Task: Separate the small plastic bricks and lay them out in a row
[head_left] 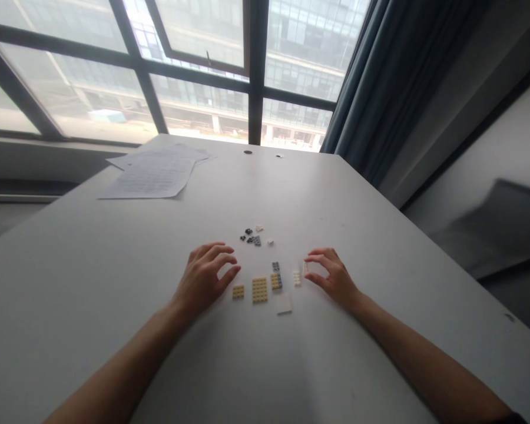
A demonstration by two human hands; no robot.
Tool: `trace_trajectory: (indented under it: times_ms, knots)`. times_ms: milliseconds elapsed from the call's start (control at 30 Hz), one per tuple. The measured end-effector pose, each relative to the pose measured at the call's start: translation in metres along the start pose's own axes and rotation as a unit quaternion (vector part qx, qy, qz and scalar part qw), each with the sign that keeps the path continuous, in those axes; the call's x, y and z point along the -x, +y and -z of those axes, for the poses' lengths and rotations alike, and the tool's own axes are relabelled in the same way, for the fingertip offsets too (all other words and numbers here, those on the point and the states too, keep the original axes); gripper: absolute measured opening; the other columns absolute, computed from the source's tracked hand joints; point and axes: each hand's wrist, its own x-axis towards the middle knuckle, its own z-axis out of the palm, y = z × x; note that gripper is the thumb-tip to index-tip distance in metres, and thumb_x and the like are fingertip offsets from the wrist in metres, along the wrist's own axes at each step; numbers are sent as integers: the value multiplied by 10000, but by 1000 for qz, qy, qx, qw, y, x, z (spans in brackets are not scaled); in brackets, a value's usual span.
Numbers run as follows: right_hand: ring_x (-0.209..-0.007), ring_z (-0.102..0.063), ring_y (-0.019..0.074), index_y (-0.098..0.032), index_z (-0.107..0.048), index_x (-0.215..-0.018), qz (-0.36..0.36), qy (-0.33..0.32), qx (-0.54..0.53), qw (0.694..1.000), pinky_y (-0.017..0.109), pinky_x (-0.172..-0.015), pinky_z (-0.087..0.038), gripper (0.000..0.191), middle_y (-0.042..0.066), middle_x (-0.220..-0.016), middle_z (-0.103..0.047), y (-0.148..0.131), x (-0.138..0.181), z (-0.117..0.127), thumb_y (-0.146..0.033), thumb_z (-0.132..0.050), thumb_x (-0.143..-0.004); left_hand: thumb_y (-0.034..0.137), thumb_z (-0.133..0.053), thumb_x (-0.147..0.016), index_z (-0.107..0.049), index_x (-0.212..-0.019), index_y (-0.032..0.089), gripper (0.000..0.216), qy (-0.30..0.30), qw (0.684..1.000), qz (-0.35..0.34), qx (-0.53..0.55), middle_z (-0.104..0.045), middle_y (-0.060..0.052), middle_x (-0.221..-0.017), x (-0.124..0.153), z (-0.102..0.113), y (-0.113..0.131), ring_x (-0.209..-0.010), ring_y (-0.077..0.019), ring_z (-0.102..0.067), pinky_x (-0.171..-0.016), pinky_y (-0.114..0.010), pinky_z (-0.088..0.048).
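Observation:
My left hand (207,272) hovers over or rests on the white table, its curved fingers apart and nothing between them. Closest to it is a small tan brick (238,291); a larger tan plate (259,290) lies to that brick's right. My right hand (333,278) has thumb and forefinger at the two ends of a narrow white brick (305,268). Just left of that brick lies another white brick (297,278). A tan brick (274,281) sits against dark grey pieces, with a grey brick (275,267) behind. Nearer me is a flat white tile (284,304).
Farther back are small black pieces (248,231), a grey plate (257,241) and small white pieces (271,242). Printed sheets (152,174) lie at the far left of the table (229,365). Beyond stand a window and a dark curtain (357,88).

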Motion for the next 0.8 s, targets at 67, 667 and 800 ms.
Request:
trace_trajectory:
  times_ms: [67,667,800]
  knots:
    - [-1009,-555,237,-232,-638,-1039,2,-1,-1,1000,420,-909,-454,274,83,-1043,-622,-1,0,0,-433,-611,-855,349,-550,-863,-661,-833,225,169,-1,1000,1,4,-681,-56,-1043,0,0,-1,-1090,-245,-556,-946,-427,-374]
    - [-1030,-553,237,-241,-635,-1058,9,-9,-4,1000,425,-922,-454,282,84,-1059,-618,2,0,-1,-432,-614,-852,359,-546,-865,-660,-833,219,184,-3,1000,11,20,-681,-57,-1032,1,-1,1,-1078,-246,-561,-944,-427,-373]
    - [-1028,-554,239,-241,-640,-1059,12,-10,-5,1000,425,-918,-456,287,86,-1051,-623,2,1,0,-444,-595,-861,348,-547,-859,-666,-837,220,176,-8,1000,17,22,-682,-57,-1043,2,-2,1,-1083,-244,-557,-952,-428,-373]
